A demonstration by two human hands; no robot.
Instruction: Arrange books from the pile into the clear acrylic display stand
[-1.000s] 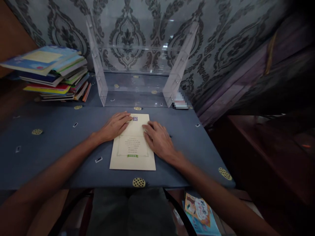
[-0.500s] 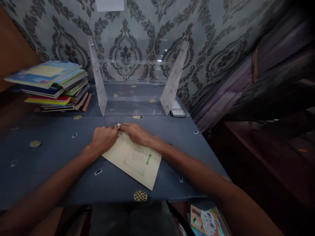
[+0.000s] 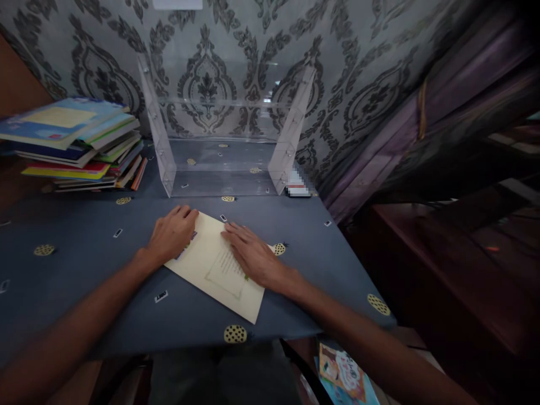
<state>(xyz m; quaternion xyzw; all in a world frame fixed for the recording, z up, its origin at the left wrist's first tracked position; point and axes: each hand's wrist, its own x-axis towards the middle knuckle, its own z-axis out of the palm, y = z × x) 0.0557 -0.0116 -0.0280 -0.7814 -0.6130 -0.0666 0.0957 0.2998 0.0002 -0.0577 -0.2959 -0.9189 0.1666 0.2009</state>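
Observation:
A thin cream booklet [image 3: 211, 277] lies slanted on the cloth-covered table, with printed text inside a frame and some purple and green print by its left edge. My left hand [image 3: 174, 233] is closed at its upper left corner, fingers curled over the edge; the thumb is hidden. Flat across the upper right part lies my right hand [image 3: 255, 256], its fingers stretched out and covering some of the text. Whether the booklet has several pages cannot be told.
Beyond my hands stands a clear acrylic rack [image 3: 282, 163] by the wall. A leaning stack of books [image 3: 84, 146] is at the left. Low on the right, under the table edge, lies a colourful book [image 3: 343, 371]. A purple curtain [image 3: 379, 140] hangs at the right.
My hands have moved apart from the booklet's top corner. The right hand has slid right and toward me and now lies flat; more of the booklet's upper left shows. The view has shifted slightly.

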